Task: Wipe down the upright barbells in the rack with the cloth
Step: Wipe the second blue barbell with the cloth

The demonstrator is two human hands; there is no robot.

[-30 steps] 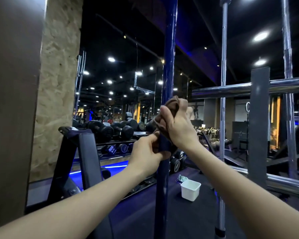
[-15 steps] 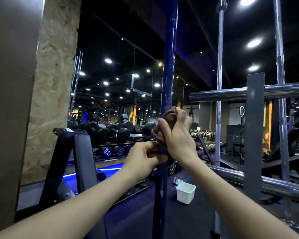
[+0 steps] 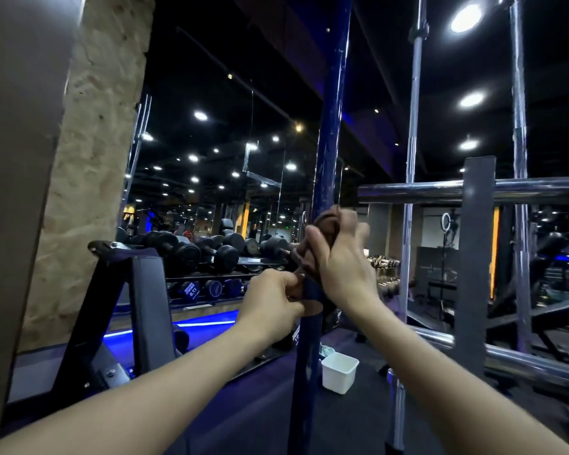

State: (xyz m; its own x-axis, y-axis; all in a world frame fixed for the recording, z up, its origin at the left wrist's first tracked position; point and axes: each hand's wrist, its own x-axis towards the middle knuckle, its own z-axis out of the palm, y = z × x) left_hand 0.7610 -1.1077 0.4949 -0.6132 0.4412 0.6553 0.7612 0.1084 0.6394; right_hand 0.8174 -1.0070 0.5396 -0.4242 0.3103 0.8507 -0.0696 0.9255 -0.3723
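A dark blue upright barbell stands in front of me, running from the floor past the top of the view. My right hand grips a brown cloth wrapped around the bar at chest height. Just below it, my left hand grips the bar, its fingers curled round it and touching the cloth's lower end. Two chrome upright barbells stand to the right in the rack.
Horizontal chrome rails and a grey post of the rack cross the right side. A white tub sits on the floor behind the blue bar. A dumbbell rack and mirror lie beyond; a black frame stands left.
Both hands with the cloth have slid slightly down the blue bar, and my view has tilted upward a little.
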